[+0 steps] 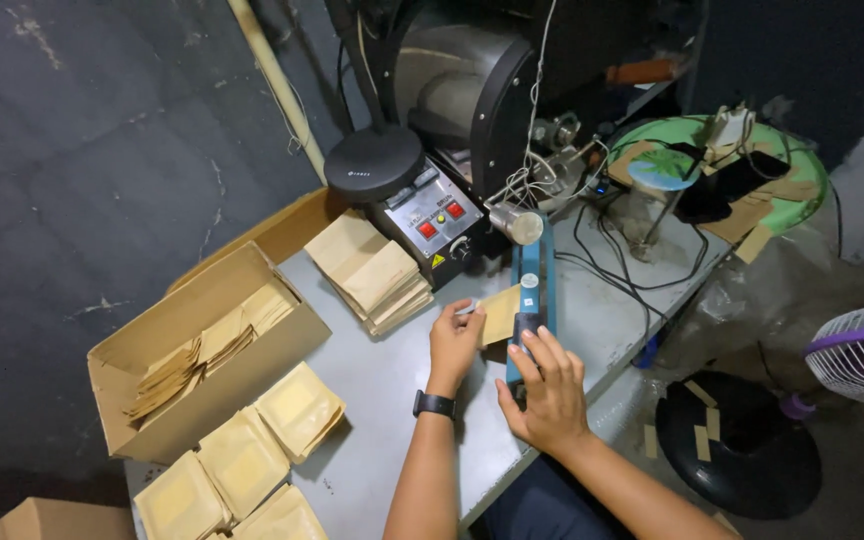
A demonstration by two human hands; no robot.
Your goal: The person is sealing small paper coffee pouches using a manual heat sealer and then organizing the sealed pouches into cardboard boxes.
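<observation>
Left hand pinches small brown paper pouch, its edge lying across long blue bar sealer; right hand, fingers spread, presses sealer's arm, directly right of pouch.

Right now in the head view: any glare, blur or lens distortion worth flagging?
Head view: sharp on the left hand, right hand and blue sealer; soft glare on the metal drum; wall and floor corners fall dark; wide-angle bend shows along the table edge and cardboard box.

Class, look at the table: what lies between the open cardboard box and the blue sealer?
In the head view, between cardboard box and blue sealer: a stack of brown pouches and bare grey table.
</observation>
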